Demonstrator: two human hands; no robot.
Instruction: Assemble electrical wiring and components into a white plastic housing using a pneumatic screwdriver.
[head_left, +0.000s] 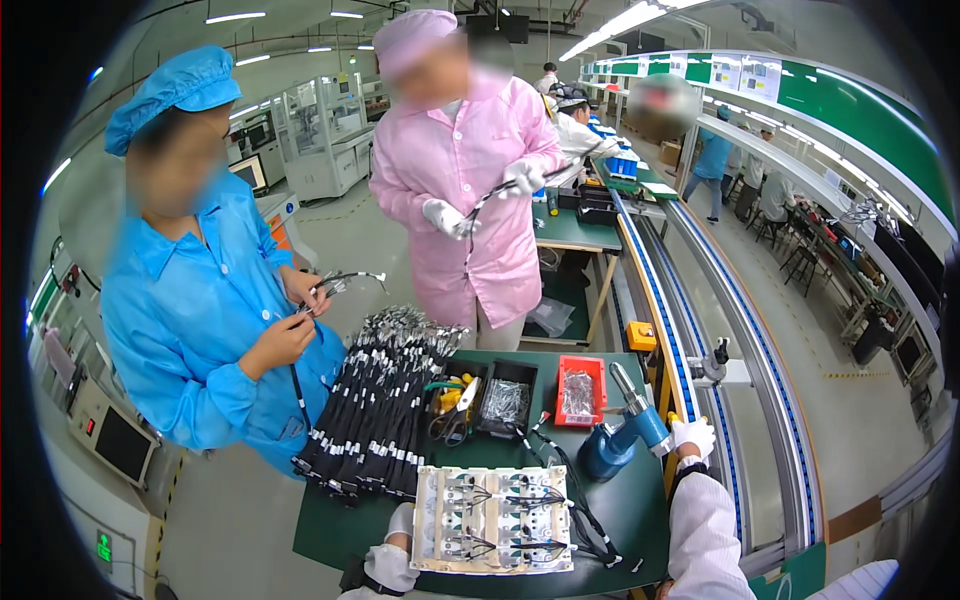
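Observation:
A cream plastic frame [497, 519] with metal plates and black wire leads lies on the green table. My left hand [397, 545], in a white glove, grips its left edge, with some fingers hidden. My right hand [692, 437], also gloved, rests with fingers apart on the rail edge of the conveyor, near a small yellow piece [673, 418]. Just left of that hand stands a blue rivet gun [608, 449], its metal canister leaning up and back. Black cables [590, 515] with connectors trail along the right side of the frame.
A big pile of black wire harnesses [370, 410] covers the table's left. Behind the frame sit scissors [455, 412], a black bin [506, 398] and a red bin [580, 392] of small metal parts. Co-workers in blue [200, 330] and pink [465, 200] handle cables. The conveyor [700, 370] runs along the right.

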